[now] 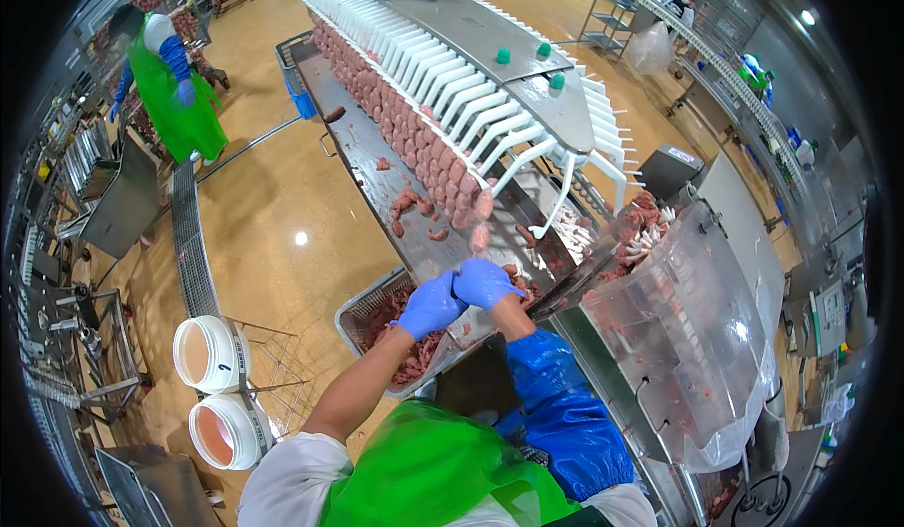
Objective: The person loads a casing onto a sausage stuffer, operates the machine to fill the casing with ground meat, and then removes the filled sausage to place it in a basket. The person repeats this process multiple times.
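Note:
My left hand (429, 306) and my right hand (483, 284), both in blue gloves, meet over the near end of a steel tray (424, 241). The fingers are curled, and what lies between them is hidden. Directly beyond my right hand hangs the lowest link of a sausage string (479, 237), its tail running down to the glove. The string comes from the dense row of raw sausage links (402, 114) hung along white hooks (487, 114) of a conveyor. Scraps of sausage meat (409, 205) lie on the tray.
A grey crate (347, 322) of meat stands below my left hand. To the right is a clear plastic guard (678, 329) beside meat and white casings (646, 237). Two white buckets (244, 357) stand at left. A co-worker in a green apron (166, 89) stands far left.

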A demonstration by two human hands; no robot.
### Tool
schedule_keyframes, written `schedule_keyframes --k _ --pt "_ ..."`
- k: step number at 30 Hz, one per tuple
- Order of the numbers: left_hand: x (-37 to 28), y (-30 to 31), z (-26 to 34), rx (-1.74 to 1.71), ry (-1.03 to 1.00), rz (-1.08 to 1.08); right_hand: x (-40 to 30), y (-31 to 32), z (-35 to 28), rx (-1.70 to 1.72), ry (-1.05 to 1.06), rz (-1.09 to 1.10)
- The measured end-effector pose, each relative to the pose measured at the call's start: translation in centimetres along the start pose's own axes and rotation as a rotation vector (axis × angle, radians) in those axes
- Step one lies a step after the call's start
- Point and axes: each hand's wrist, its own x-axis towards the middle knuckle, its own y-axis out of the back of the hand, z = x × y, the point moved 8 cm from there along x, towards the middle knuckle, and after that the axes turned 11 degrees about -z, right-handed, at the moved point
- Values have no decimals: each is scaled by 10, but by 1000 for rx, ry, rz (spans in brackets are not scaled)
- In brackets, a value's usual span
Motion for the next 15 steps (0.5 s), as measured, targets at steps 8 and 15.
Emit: schedule_keyframes --k 8,15 --pt "37 -39 7 -1122 16 -496 -65 -73 43 1408 350 -91" --pt "37 -84 5 -1333 160 -793 -93 -38 96 1861 696 209"
